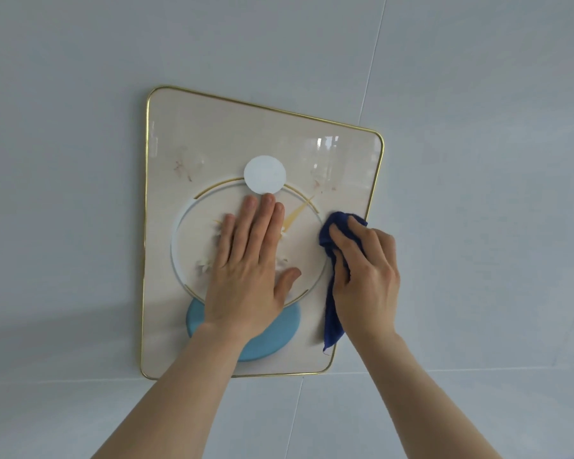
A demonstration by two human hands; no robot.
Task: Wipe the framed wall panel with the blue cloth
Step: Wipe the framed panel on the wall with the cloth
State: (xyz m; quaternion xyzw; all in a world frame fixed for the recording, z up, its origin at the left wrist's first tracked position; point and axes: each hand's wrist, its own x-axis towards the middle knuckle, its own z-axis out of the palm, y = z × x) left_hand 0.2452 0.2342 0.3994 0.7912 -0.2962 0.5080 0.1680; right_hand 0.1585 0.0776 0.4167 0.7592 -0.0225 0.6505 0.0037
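Wiping the panel's right edge

Keep your flat, spread left hand (246,270) steadying the gold-framed cream wall panel (193,134); your right hand (367,276), clutching the dark blue cloth (332,313), should press evenly.

Hidden: left hand (246,270) covers the centre of the framed wall panel (193,134) and part of its light-blue disc (279,336) | blue cloth (332,313) partly concealed under right hand (367,276) | Cut off: both forearms, below the panel, at the bottom edge.
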